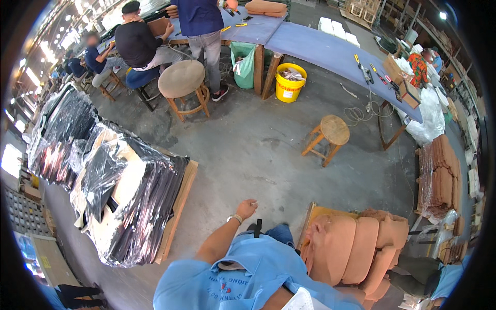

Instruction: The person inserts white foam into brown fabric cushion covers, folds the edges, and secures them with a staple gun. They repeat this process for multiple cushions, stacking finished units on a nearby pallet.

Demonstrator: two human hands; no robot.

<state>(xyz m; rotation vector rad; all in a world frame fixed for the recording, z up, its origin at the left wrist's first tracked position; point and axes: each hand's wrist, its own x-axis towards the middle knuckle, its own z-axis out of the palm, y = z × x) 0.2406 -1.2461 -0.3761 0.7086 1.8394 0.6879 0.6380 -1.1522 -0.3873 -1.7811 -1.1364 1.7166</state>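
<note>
My left hand (247, 208) hangs over the grey floor in front of me, its fingers loosely curled, and I make out nothing in them. A pale band circles its wrist. Close on my right stands a stack of thick, orange-brown padded cushions (338, 250) on a wooden pallet (307, 219). What looks like my right hand (319, 228) lies blurred against the near left edge of that stack. Its colour merges with the cushions, so its fingers do not show clearly.
Plastic-wrapped dark sheets (124, 191) fill a pallet on the left. Ahead are a round wooden stool (335, 129), a padded stool (182, 79) and a yellow bucket (290, 90). A long blue-topped table (320, 49) bears hand tools. Several people work beyond; another stands lower right.
</note>
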